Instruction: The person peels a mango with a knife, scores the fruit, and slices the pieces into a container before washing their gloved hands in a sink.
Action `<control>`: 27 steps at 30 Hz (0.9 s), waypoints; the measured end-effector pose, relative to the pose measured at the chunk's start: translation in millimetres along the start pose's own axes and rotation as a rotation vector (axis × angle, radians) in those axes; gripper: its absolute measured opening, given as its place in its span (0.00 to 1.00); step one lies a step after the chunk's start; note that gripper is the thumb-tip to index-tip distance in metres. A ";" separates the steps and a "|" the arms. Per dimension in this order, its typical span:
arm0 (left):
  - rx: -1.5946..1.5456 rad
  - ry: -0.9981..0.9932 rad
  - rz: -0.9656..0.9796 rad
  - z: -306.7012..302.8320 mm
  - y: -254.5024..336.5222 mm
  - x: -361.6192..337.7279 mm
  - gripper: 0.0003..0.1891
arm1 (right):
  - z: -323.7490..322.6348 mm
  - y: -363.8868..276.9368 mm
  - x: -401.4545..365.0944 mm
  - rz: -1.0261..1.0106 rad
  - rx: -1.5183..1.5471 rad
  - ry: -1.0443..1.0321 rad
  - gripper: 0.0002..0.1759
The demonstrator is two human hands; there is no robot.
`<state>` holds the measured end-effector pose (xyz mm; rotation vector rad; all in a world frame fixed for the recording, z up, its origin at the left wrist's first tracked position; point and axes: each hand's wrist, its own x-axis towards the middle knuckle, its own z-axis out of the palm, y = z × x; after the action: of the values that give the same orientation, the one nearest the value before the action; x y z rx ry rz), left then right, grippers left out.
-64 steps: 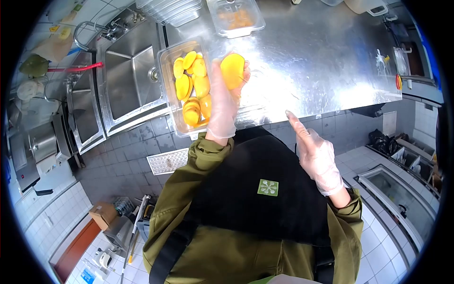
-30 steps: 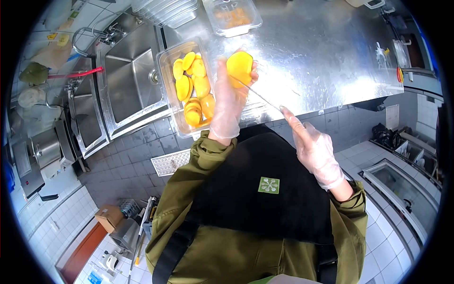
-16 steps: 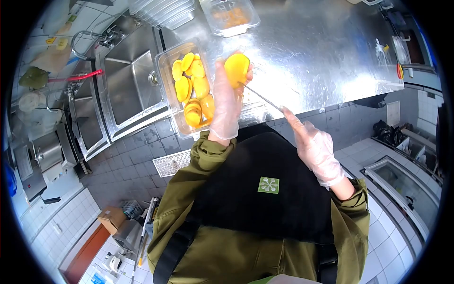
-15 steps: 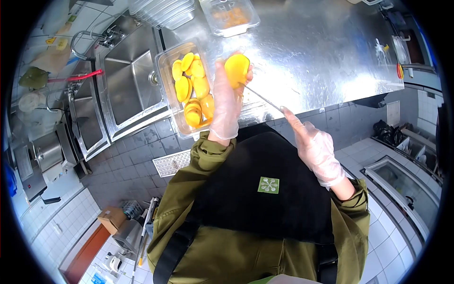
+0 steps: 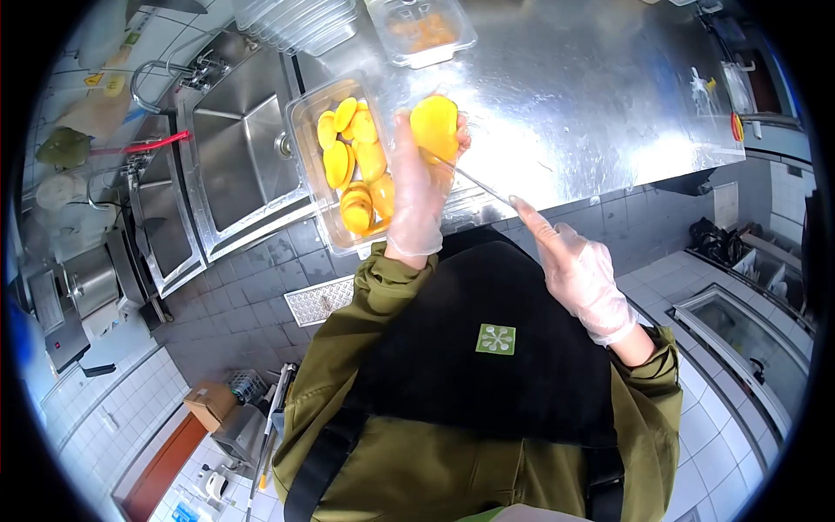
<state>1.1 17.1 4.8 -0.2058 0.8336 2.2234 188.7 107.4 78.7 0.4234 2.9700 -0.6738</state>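
Observation:
A peeled yellow mango [image 5: 434, 126] rests in my left hand [image 5: 417, 190], gloved in clear plastic, with the fingers curled round its far side. My right hand [image 5: 581, 274], gloved the same way, grips a knife [image 5: 484, 187], index finger stretched along it. The thin blade reaches up to the lower edge of the mango, its tip overlapping the fruit and my left palm. Just left of my left hand is a clear plastic tub [image 5: 316, 187] holding several yellow mango pieces [image 5: 356, 209].
The steel counter [image 5: 557, 87] stretches away to the right. A lidded clear container [image 5: 421, 35] with orange pieces stands at the back, beside stacked clear containers [image 5: 300, 22]. Left of the tub is a steel sink [image 5: 239, 165] with a tap [image 5: 204, 70].
The knife blade has shifted left along the lower edge of the mango, and my right hand has moved slightly left with it. The mango has turned a little in my left hand.

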 end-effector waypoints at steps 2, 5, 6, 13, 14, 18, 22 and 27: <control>0.013 -0.027 0.010 0.9 0.0 -0.9 0.25 | 1.6 0.3 1.1 0.006 -0.003 0.003 0.33; 0.042 0.004 0.022 -0.2 0.4 -1.5 0.25 | 6.5 3.3 1.8 0.008 -0.026 0.004 0.33; 0.056 0.022 0.039 -0.8 0.0 -0.7 0.25 | 8.1 5.7 0.7 0.008 -0.036 0.002 0.33; 0.118 0.029 0.097 -10.5 -3.6 5.5 0.27 | 3.6 10.3 -5.0 0.052 -0.013 -0.080 0.33; 0.104 0.038 0.095 -10.5 -3.4 5.7 0.28 | 2.4 9.7 -5.4 0.045 0.002 -0.068 0.33; 0.042 0.017 0.015 -7.5 -0.4 6.4 0.25 | 1.1 8.3 -6.3 0.004 0.034 -0.033 0.32; 0.044 -0.011 -0.016 -1.1 -1.4 3.3 0.25 | 5.3 10.0 -6.1 0.006 0.011 -0.021 0.32; 0.074 0.030 0.018 -3.2 -4.2 3.2 0.25 | 6.7 11.7 -9.7 0.043 0.001 -0.058 0.32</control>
<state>1.4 19.1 -1.0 -0.1974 0.9360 2.2069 201.3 112.2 69.1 0.4583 2.8973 -0.6718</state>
